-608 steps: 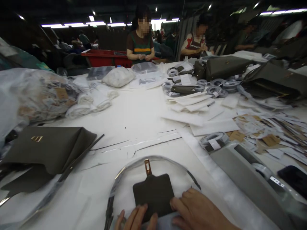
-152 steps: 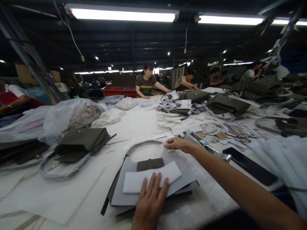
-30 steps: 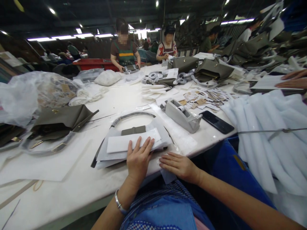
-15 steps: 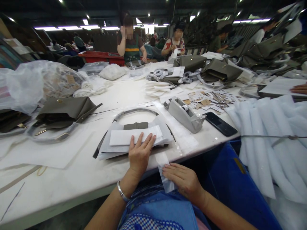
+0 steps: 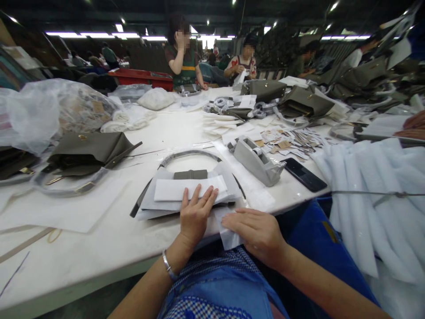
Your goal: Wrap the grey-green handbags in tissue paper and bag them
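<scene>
The left hand (image 5: 195, 217) lies flat and open, palm down, with the fingers spread. The fingertips (image 5: 198, 191) press on the near edge of a white padding strip (image 5: 186, 189). This strip lies across a flat pile of grey wrapping sheets (image 5: 149, 201), directly in front of the hand. At the far side of the strip a dark olive leather band (image 5: 190, 174) shows, and beyond it a wrapped curved handle (image 5: 189, 154) makes an arc on the white table (image 5: 83, 248). A silver bracelet (image 5: 168, 267) sits on the left wrist.

The right hand (image 5: 255, 230) is just beside the left one, at the near edge of the table. It is also open and palm down, and the fingers are stretched out. It rests on a thin white sheet (image 5: 229, 237) which hangs a little over the table edge. I cannot tell if the thumb grips this sheet from below.

Beyond the right hand stands a grey tape dispenser (image 5: 255, 161), and just to the right of it lies a black phone (image 5: 303, 174). Farther away many small paper tags (image 5: 288, 141) are scattered. To the right of the right hand there is a big stack of white foam sheets (image 5: 372, 190).

To the left of the left hand, well apart, lies an olive bag (image 5: 89, 148) with its flap open, and behind it a clear plastic sack (image 5: 56, 110) full of tags. At the far end of the table two other people (image 5: 182, 62) are at work.
</scene>
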The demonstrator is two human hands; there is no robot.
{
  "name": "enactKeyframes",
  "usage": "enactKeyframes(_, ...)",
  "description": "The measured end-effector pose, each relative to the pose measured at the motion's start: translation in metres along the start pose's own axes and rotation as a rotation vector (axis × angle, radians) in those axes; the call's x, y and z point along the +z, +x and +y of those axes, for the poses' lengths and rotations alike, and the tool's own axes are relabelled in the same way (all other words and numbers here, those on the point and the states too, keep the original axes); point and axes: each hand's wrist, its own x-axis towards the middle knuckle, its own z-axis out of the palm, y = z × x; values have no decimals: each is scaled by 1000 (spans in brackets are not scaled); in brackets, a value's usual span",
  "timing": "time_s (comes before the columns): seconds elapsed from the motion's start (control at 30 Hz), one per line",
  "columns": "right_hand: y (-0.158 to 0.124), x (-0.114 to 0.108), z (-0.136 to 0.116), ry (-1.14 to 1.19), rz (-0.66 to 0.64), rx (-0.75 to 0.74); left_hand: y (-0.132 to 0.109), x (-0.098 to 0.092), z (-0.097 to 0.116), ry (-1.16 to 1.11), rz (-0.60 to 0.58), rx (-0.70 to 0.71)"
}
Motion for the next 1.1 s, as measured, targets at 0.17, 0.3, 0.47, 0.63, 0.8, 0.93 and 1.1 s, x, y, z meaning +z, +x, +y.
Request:
enactKeyframes(0.17,50,6,44,-48,-54,120,-2,0,-1,-41,17,12)
enactKeyframes(0.3,74,29,85,-65,-196,312,-2,1,-2,-49,33,30)
enactKeyframes(0.47,82,54,113,97,-245,422,1,3,-2,-54,63,11)
enactKeyframes(0.63,88,61,121,158,-337,520,4,0,-7,-105,81,10)
enactKeyframes(0.8,88,66,129,110,-367,544,6,-3,-7,-51,-3,-37)
enactKeyframes(0.93,87,73,133,47,-316,564,9,-3,-1,40,-70,-20)
enactKeyframes(1.1,94,78,135,46,-298,573,14,-5,-1,137,-123,55)
